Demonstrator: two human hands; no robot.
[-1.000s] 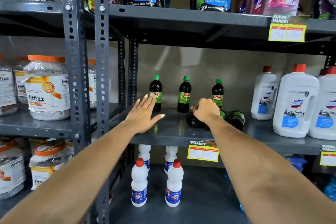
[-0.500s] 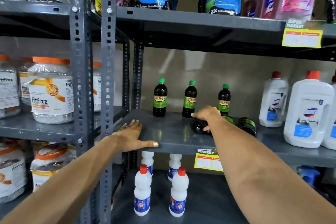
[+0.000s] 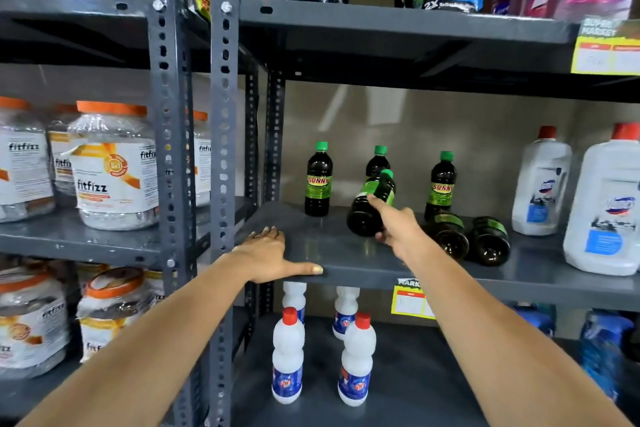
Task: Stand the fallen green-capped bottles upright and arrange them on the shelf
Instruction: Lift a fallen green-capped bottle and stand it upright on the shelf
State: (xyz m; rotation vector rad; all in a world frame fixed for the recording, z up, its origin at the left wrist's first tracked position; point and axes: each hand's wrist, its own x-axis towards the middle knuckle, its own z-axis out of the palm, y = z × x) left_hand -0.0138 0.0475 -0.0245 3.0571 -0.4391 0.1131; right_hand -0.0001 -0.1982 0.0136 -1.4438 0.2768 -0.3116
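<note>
The right hand (image 3: 398,229) is closed around the lower body of a green-capped bottle (image 3: 372,204), which it holds tilted just above the shelf (image 3: 346,253), long axis slanting, cap up and to the right, base down-left toward the camera. To finish well, swing the base under the cap and set it flat in front of the three standing bottles (image 3: 318,180) without knocking them. The left hand (image 3: 270,256) lies open, flat on the shelf edge, while two fallen bottles (image 3: 467,239) lie bases toward the camera
</note>
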